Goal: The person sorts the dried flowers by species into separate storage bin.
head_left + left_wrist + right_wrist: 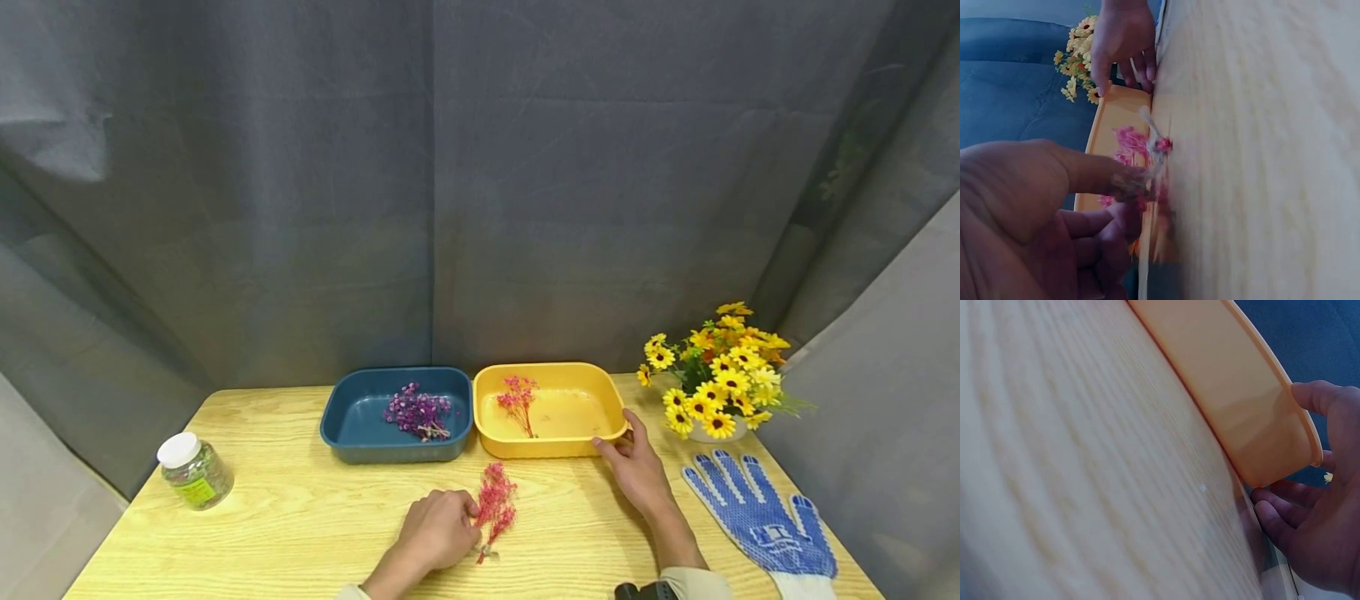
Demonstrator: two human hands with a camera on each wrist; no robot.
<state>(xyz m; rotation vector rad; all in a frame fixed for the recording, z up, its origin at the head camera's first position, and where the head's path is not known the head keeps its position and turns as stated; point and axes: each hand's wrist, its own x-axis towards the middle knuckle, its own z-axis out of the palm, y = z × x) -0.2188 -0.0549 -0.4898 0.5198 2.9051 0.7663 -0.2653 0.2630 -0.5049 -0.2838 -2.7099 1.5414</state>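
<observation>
Thumb and index finger of my left hand (441, 531) pinch the stem end of a bunch of pink dried flowers (495, 497), whose heads point away over the table. The left wrist view shows the tied stems (1138, 181) at those fingertips. My right hand (639, 473) grips the near right corner of a yellow tray (551, 449), its thumb on the rim and other fingers round the outer side (1272, 447). Inside that tray lies a pink sprig (517, 398). Against its left side stands a dark blue tray (397, 454) holding a purple dried bunch (417, 411).
A white-lidded clear jar (197, 472) stands at the table's left. To the right are a pot of yellow artificial flowers (720, 379) and a blue-and-white work glove (768, 521). A grey curtain (480, 200) hangs behind the table.
</observation>
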